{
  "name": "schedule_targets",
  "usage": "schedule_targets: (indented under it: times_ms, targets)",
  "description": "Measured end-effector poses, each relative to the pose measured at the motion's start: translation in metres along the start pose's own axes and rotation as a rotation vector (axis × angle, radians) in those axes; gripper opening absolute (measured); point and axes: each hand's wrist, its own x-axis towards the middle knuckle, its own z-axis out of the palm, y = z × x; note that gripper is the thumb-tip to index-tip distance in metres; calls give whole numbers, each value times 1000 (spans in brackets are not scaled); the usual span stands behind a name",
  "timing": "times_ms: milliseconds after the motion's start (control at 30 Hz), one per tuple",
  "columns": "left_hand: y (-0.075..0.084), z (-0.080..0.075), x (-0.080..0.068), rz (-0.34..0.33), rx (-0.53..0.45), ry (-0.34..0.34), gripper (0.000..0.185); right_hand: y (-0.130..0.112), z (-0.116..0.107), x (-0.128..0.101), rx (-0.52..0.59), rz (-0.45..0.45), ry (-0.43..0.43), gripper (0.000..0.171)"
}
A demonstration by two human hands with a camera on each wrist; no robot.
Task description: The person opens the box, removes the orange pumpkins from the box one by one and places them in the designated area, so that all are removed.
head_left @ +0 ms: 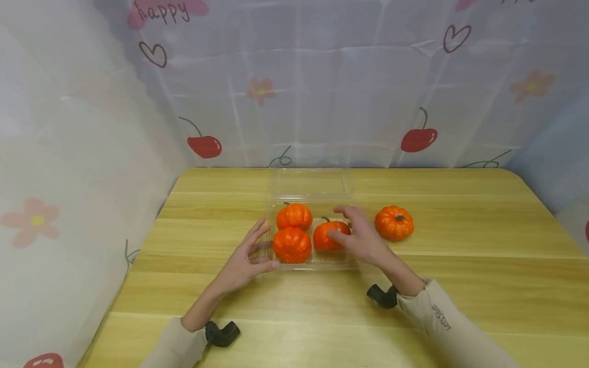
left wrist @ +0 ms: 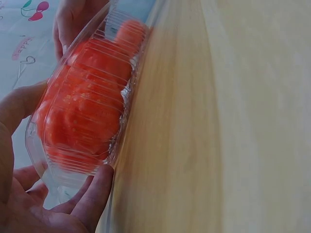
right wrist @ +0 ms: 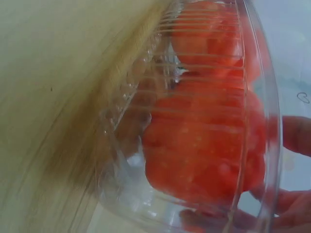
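R grip (head_left: pixel 365 240) reaches over the right end of the clear box (head_left: pixel 317 266) from above, thumb on the near side of the right-hand pumpkin (head_left: pixel 324 239), fingers curled round its far side; looks like a light pinch, can't tell how firm. That pumpkin sits inside the box, L of the palm, stem tipped up & away from the person; it's roundish, no clear long axis. Box's long axis runs side to side on the tabletop (head_left: pixel 469 230), lid (head_left: pixel 310 184) folded back. L grip (head_left: pixel 239 266) is spread at the opp. end, thumb & fingers bracing the wall by the rear-left pumpkin (head_left: pixel 294 216) & front-left pumpkin (head_left: pixel 292 245). Key relation, I'd judge: the loose pumpkin (head_left: pixel 394 223) lies outside the box, just R of R grip, so R is nearer; L is well apart.
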Motion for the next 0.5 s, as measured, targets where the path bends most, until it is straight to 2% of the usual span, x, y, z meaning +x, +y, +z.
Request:
schedule_targets:
  times_ms: [167,500]
  targets:
    - [1,1,0,-5,-4,-2,83,-1,3,0,-60,14,-73,60]
    - [2,1,0,-4,-7,3,83,-3,4,2,-58,42,-112,54]
